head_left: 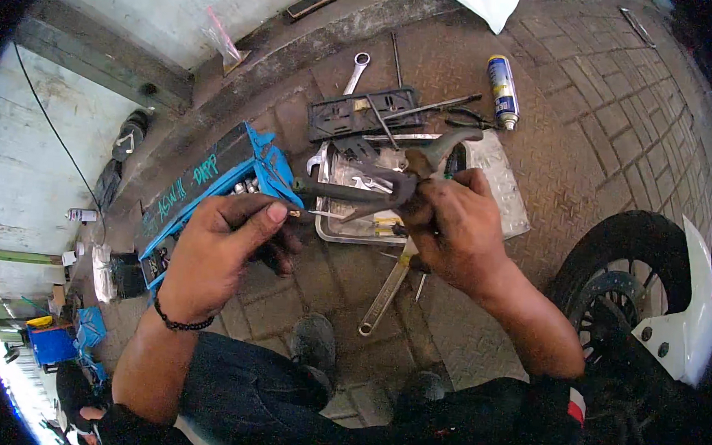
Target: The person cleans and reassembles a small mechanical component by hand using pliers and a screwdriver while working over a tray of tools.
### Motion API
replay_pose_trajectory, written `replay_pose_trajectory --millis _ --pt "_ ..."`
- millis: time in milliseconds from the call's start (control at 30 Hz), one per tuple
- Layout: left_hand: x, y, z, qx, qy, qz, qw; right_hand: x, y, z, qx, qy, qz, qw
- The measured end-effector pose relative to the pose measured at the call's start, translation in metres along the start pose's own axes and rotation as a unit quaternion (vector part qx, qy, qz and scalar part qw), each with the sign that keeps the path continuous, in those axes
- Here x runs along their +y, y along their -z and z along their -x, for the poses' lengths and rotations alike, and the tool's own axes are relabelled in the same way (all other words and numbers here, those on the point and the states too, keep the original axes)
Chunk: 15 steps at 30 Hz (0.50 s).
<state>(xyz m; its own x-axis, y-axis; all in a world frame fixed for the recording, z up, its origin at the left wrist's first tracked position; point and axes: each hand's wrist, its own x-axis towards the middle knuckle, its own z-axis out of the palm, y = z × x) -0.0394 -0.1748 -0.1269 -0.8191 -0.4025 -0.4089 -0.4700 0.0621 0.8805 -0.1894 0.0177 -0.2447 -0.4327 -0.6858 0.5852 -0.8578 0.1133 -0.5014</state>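
My right hand (457,229) is closed round a dark, worn metal part (354,193) with branching arms. One arm reaches left toward my other hand, and a curved one (450,143) rises to the upper right. Its exact kind is unclear. At the part's left end, my left hand (237,236) pinches a small brass-coloured piece (295,213) between thumb and fingers; most of it is hidden. Beneath both hands lies a clear tray (335,236) holding spanners and other small tools. A large adjustable wrench (386,296) leans out from the tray's near side.
An open blue toolbox (271,164) stands to the left. Beyond the tray lie a black plastic plate (354,118), a ring spanner (357,72), pliers (468,115) and a spray can (503,93). A motorcycle wheel (626,276) stands on the right. A phone (311,4) rests on the far ledge.
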Motion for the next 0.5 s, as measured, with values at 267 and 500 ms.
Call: replay_pose_trajectory --millis 267,500 --pt "0.004 -0.006 0.003 -0.001 0.016 0.012 1.000 -0.008 0.008 0.000 -0.027 -0.016 0.021 0.999" --pt "-0.003 -0.006 0.002 0.027 0.002 0.003 1.000 -0.013 0.015 -0.019 -0.063 -0.091 0.079 0.991"
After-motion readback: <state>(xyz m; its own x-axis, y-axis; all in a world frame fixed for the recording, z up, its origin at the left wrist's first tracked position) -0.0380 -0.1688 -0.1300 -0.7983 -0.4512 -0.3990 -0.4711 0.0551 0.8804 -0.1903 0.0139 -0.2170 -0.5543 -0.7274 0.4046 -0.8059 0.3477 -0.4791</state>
